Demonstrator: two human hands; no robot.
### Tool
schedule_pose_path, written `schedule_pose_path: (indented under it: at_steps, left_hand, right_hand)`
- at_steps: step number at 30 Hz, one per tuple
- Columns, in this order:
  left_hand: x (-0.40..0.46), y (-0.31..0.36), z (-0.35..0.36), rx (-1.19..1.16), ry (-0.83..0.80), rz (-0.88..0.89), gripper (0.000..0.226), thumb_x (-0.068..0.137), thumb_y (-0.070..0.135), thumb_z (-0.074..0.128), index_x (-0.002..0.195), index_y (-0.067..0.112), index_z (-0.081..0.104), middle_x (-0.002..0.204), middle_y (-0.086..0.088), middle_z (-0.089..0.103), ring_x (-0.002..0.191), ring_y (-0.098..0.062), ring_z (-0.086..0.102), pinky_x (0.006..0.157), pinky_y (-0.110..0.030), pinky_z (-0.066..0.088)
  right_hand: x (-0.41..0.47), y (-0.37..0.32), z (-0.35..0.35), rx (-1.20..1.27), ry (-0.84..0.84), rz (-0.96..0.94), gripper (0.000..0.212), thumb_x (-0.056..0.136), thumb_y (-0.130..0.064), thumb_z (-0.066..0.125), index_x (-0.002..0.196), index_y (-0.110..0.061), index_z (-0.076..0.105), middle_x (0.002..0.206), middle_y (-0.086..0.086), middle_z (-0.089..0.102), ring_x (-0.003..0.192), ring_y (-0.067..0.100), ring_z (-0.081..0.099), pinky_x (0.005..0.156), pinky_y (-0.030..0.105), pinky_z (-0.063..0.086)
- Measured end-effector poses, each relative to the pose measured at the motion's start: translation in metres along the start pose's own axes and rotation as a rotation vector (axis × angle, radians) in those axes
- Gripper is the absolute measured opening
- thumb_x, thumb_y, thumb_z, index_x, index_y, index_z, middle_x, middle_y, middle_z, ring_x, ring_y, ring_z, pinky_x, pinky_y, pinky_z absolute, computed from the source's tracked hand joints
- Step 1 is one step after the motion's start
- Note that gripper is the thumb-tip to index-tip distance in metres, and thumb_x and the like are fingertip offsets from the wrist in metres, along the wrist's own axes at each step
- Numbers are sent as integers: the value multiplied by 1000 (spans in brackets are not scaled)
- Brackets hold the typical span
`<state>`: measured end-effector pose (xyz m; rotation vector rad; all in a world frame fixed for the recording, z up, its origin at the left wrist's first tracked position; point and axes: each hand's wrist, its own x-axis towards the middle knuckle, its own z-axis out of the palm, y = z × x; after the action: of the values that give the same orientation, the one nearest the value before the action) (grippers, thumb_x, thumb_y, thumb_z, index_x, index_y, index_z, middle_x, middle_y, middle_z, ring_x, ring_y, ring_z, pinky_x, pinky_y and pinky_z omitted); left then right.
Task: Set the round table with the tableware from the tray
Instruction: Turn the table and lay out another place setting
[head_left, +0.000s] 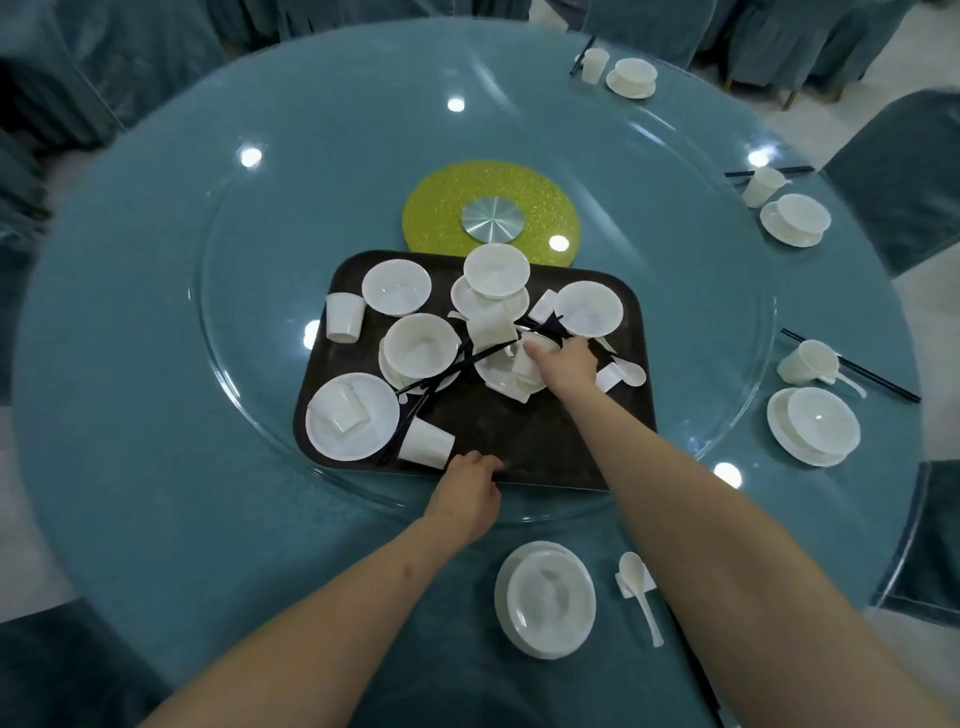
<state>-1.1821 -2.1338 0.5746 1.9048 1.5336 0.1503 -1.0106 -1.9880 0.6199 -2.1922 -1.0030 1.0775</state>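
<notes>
A dark brown tray (524, 441) lies on the glass turntable of the round table (156, 493), which has a teal cloth. It carries several white bowls (396, 287), plates (353, 418), cups (343, 317), spoons (631, 371) and black chopsticks (441, 371) in a loose heap. My left hand (467, 488) grips the tray's near edge, beside a tipped cup (427, 441). My right hand (563, 364) reaches into the tray's middle, its fingers curled round a small white cup (535, 344) that sits on a plate. In front of me stand a bowl on a plate (545, 600) and a spoon on its rest (641, 592).
Three laid places line the right rim: bowl on plate (813, 426) with cup and chopsticks (852, 366), another (795, 218), and a far one (631, 77). A yellow disc with a metal hub (491, 213) marks the centre. Teal-covered chairs (893, 176) ring the table.
</notes>
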Motion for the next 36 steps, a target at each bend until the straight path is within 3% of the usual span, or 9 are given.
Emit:
schedule_pose_path:
  at_steps: [5,10,16,24,30,34,36]
  left_hand:
    - [-4,1,3,-17,10,3,45,94,8,46,137,19,53,126,-4,55,115,-22,46,102,-31,42]
    - [-6,0,4,-1,3,24,44,95,12,46,139,17,50,129,-4,52,117,-20,43,103,-29,40]
    - [-5,-1,4,25,-2,38,44,95,12,46,139,15,50,131,-5,51,120,-22,42,105,-30,38]
    - [-14,1,8,66,-18,51,43,93,12,48,136,14,51,133,-4,47,121,-23,40,103,-34,41]
    - [-13,1,7,87,-30,59,45,95,13,47,139,14,49,136,-3,45,125,-23,39,105,-31,38]
    - [-13,1,9,87,-24,43,47,94,11,47,141,15,47,138,-2,43,127,-21,37,106,-31,39]
    - [-13,0,9,91,-25,52,47,94,11,47,141,15,47,138,-2,44,128,-21,37,106,-31,38]
  right_hand:
    - [1,3,2,97,14,43,84,86,-45,76,150,-6,37,151,10,47,139,30,47,107,40,42]
    - [-7,18,-7,216,30,30,83,80,-50,77,144,-9,44,136,3,55,123,24,57,102,41,50]
    - [-30,44,-32,428,52,31,97,63,-61,80,142,-15,48,132,1,57,112,19,64,98,43,56]
    - [-89,93,-66,574,106,28,67,83,-36,83,136,-7,55,115,4,67,95,14,72,85,30,61]
    - [-126,136,-91,603,93,41,72,77,-41,84,135,-5,59,113,7,74,94,23,76,93,43,60]
    - [-157,163,-103,507,59,18,31,84,-32,78,112,-20,74,101,7,77,93,19,73,87,39,61]
    - [-170,175,-106,463,52,9,21,85,-28,76,106,-26,75,96,4,77,86,17,72,80,35,59]
